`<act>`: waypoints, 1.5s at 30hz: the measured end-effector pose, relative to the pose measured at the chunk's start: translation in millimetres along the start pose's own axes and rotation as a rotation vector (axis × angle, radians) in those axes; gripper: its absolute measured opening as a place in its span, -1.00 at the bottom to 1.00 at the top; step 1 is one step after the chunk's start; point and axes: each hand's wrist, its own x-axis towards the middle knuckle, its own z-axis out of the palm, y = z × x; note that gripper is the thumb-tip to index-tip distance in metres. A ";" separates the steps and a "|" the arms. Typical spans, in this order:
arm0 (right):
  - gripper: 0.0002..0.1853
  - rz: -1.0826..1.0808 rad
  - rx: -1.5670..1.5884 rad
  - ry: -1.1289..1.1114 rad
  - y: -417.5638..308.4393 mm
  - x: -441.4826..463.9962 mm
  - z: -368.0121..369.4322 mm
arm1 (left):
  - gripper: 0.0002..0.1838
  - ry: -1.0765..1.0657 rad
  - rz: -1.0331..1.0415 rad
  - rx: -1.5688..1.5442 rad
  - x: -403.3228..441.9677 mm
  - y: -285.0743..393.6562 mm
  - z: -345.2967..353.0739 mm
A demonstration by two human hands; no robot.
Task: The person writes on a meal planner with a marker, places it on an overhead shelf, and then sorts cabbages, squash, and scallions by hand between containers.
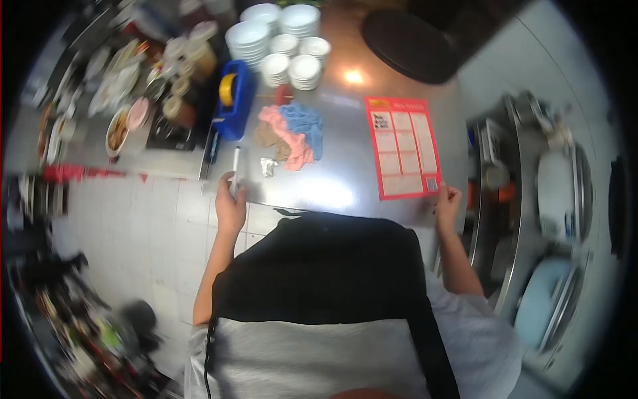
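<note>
My left hand is closed round a slim white pen at the front edge of the steel table; the pen points away from me. On the right, my right hand has its fingers closed at the lower right corner of a red and white printed sheet, which lies on the tabletop. Crumpled pink, blue and brown cloths lie beyond the pen. A small crumpled silvery-white piece sits beside them, close to my left hand.
A blue tape dispenser with yellow tape stands left of the cloths. Stacked white bowls fill the back. Bottles and jars crowd the left side. A round black tray lies at the back right. Steel shelving runs along the right.
</note>
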 end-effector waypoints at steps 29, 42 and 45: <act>-0.48 -0.468 1.201 -0.371 -352.4 190.5 140.3 | -0.61 0.679 0.915 1.202 318.6 404.5 -474.2; -0.66 -0.109 1.614 -0.997 -636.9 100.4 409.6 | -0.28 0.883 0.477 1.204 577.1 539.4 -418.2; -0.67 -0.040 1.651 -1.105 -647.3 88.4 436.7 | -0.24 0.758 0.299 1.400 641.2 552.8 -465.8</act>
